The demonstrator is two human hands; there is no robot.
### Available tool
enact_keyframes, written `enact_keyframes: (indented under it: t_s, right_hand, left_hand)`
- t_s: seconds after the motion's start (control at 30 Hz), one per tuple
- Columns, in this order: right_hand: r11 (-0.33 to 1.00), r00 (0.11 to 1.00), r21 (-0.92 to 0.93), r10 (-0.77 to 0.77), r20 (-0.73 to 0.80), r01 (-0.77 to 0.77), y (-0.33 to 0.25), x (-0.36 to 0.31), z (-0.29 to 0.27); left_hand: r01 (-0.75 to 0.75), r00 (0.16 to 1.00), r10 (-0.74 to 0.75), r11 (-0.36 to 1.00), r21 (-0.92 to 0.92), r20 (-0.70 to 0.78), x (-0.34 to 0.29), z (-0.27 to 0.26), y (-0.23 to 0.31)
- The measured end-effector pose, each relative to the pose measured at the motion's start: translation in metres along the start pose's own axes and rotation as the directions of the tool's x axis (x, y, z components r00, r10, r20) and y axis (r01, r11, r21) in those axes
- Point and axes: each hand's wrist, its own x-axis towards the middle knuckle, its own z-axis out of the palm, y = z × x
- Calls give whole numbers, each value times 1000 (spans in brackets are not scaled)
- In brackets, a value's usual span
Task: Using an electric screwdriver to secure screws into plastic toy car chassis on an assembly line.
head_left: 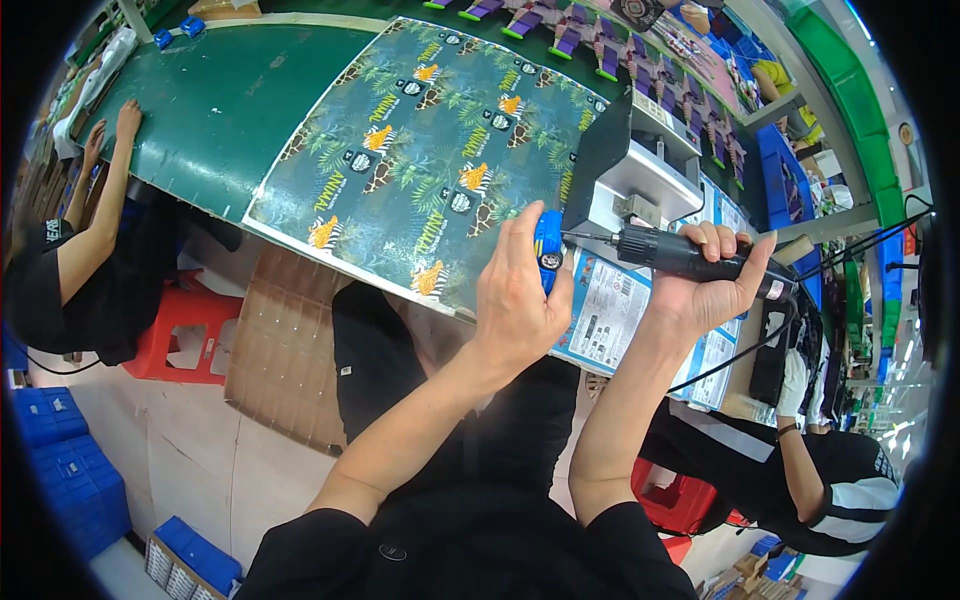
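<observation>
My left hand (518, 295) is closed round a small blue toy car (548, 245), holding it on its side with a wheel showing. In my right hand (712, 285) is a black electric screwdriver (668, 251), gripped along its body. Its thin bit points left and reaches the underside of the toy car; whether the tip sits in a screw I cannot make out. Just beyond both hands stands a grey metal box-shaped machine (648, 175) on the table. Below the hands lies a white and blue printed sheet (607, 310).
A sheet with jungle animal prints (400, 150) covers the green table (230, 110). Purple and green parts (565, 35) line the far conveyor. Co-workers sit left and right, near a red stool (185, 330). The screwdriver's black cable (745, 350) hangs at right.
</observation>
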Motion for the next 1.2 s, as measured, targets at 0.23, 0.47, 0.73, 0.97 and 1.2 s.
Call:
enact_keyframes:
  t_s: [0.23,0.47,0.73,0.97,1.2]
  right_hand:
    - [1000,962,-4,-4,273,5,-17,-6,-2]
    - [989,549,-143,102,829,32,-34,1,12]
    - [955,913,-279,26,408,97,-37,-13,29]
    - [991,989,-96,-75,131,88,-30,-23,16]
    - [993,739,-7,-81,669,115,-35,-12,8]
  left_hand:
    - [328,935,-259,892,-311,242,-11,-4,9]
    - [883,309,-361,452,-125,880,15,-31,13]
    - [653,593,-291,720,-236,751,9,-25,28]
    - [44,969,5,980,-193,245,-11,1,29]
    - [419,797,-190,857,-298,574,-3,-18,38]
